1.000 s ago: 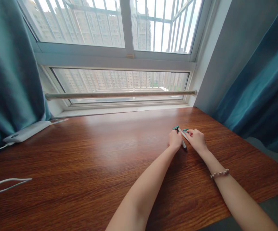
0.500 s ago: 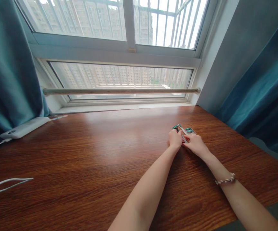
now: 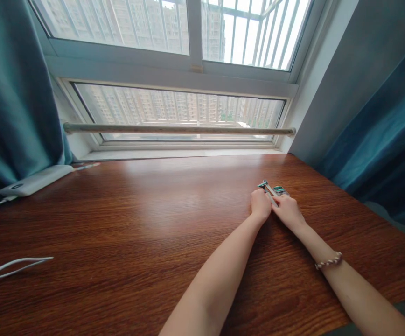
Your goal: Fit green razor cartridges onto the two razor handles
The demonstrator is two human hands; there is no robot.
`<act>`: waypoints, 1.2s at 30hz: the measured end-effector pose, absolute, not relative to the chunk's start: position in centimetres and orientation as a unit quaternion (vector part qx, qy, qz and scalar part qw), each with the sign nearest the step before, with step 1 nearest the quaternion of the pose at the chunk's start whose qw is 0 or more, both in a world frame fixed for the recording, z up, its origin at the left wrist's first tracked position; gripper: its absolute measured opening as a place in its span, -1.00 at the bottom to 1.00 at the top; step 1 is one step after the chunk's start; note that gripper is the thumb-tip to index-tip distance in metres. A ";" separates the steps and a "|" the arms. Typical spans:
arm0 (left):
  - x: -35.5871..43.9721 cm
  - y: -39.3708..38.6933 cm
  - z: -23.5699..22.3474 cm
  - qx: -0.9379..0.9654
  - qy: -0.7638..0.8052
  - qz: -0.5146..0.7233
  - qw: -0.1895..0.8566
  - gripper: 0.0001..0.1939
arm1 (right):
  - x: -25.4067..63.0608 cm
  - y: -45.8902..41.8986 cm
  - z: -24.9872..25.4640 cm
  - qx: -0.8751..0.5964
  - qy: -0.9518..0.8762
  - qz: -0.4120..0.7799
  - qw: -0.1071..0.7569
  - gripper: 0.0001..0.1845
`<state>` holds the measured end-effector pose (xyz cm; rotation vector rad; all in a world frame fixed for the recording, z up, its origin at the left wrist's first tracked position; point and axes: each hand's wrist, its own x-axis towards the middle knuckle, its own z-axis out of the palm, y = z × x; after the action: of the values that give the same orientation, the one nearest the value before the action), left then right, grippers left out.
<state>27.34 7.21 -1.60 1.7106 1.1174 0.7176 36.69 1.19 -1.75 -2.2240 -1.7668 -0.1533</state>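
Observation:
My left hand (image 3: 261, 204) is closed, with the handle of a razor (image 3: 262, 185) inside it. The razor's dark, teal-edged head sticks out above the knuckles. My right hand (image 3: 288, 211) pinches a narrow pale grey strip (image 3: 271, 192), slanted so that its far end meets the razor head. What kind of thing the strip is cannot be made out. Just beyond the right fingers, on the brown wooden table (image 3: 146, 224), lies a small clear pack with teal-and-dark pieces (image 3: 279, 190), partly covered by that hand. Most of the razor's handle is hidden.
A white power strip (image 3: 41, 179) with a cable lies at the table's left back edge. A looped white cord (image 3: 17, 266) rests at left front. Behind the table are a window and a horizontal rail (image 3: 178, 129); blue curtains (image 3: 380, 126) hang at both sides.
The razor head has turned, so less of its teal face shows. Both hands stay close together with the razor and the strip. The view has shifted slightly.

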 end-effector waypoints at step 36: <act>25.9 6.1 -1.4 0.757 0.377 0.345 0.406 -0.75 | 34.6 0.0 -1.0 -0.772 -0.586 -0.133 0.207 -0.71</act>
<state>25.88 6.10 -1.40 1.9104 0.9508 0.8707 34.63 0.01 -0.95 -2.1495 -1.6326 -0.3711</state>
